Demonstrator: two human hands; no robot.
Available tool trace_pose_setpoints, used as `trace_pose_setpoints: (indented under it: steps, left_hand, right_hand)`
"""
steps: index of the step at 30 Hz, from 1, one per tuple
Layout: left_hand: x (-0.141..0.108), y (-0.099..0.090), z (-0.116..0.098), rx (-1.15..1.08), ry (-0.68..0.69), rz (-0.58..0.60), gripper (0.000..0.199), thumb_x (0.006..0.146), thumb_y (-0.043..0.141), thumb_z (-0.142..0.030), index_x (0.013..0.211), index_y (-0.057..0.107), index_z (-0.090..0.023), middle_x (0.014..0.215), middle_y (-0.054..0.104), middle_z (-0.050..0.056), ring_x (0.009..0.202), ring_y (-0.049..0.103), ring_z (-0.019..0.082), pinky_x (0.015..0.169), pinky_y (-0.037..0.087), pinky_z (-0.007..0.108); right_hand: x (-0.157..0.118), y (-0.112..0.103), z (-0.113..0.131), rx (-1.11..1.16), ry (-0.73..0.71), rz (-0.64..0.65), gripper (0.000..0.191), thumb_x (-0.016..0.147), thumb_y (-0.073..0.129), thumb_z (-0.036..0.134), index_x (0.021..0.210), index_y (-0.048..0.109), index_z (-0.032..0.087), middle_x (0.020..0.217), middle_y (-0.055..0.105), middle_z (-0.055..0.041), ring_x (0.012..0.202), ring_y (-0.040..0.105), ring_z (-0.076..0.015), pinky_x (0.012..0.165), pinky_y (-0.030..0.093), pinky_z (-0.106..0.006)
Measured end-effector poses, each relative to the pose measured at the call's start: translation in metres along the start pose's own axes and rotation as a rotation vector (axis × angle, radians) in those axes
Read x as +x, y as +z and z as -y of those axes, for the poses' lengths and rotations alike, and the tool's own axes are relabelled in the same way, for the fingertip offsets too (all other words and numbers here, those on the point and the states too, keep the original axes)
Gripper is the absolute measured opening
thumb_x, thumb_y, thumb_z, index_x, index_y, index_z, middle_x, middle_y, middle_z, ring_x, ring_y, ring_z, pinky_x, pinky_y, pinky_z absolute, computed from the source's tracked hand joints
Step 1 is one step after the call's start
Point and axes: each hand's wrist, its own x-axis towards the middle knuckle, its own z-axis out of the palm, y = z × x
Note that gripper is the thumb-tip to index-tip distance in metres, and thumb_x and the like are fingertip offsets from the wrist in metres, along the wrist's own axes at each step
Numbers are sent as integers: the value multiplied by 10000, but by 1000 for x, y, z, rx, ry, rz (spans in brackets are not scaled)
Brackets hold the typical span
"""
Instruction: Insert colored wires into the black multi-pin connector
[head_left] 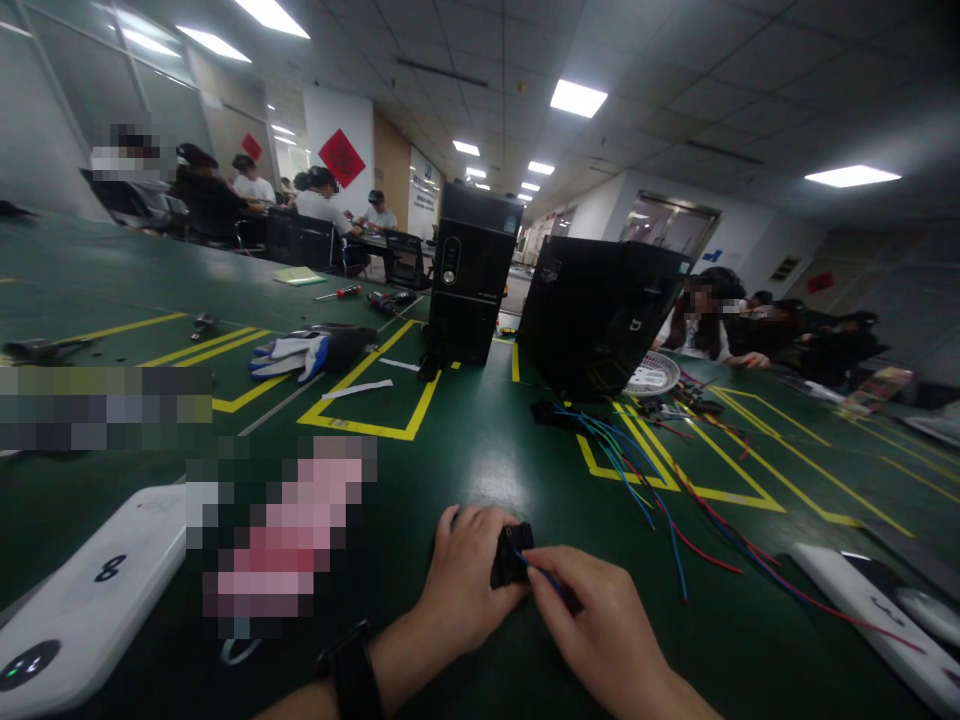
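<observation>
My left hand (469, 570), with a dark band on its wrist, is wrapped round a small black block (516, 545) at the bottom centre, low over the green table. From the right, my right hand (596, 610) pinches a thin blue wire (546, 573) between thumb and forefinger. The wire's tip meets the face of the block; whether it is inside an opening is too small to tell.
Two black computer cases (472, 280) (600, 315) stand behind the hands. Blue and red wires (679, 540) trail at the right. Gloves (300, 352) and white devices (97, 590) (877, 610) lie on the green table (390, 480). A person (709, 320) sits at the right.
</observation>
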Motion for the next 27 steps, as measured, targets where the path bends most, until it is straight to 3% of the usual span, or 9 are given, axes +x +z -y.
trace_pose_setpoints:
  steps: [5,10,19,27]
  left_hand:
    - [1,0,0,-13,4,-6,340,644,668,-191,948,531,-262,975,605,-8,980,519,237,967,252,436]
    - [0,-1,-2,-2,2,-6,355,648,683,-199,962,529,-260,983,603,-7,987,515,240,963,253,439]
    - [0,0,-2,6,13,2,352,667,694,-239,974,525,-271,988,604,-12,990,514,248,973,242,455]
    - [1,-1,-2,10,3,2,317,674,641,-211,966,532,-265,990,607,0,991,522,245,983,243,455]
  right_hand:
    - [-1,0,-2,-100,-99,121,238,826,486,130,967,668,190,811,716,-36,715,662,-185,637,467,-280]
    - [0,-9,-7,-202,-57,228,232,862,459,152,954,658,228,802,697,-19,733,649,-183,650,452,-284]
    - [1,-10,-8,-198,-97,20,195,854,469,143,933,641,191,795,693,-33,707,643,-170,636,454,-266]
    - [-2,-2,-4,-295,-271,93,244,864,444,117,1016,629,166,758,664,-45,643,586,-173,570,404,-277]
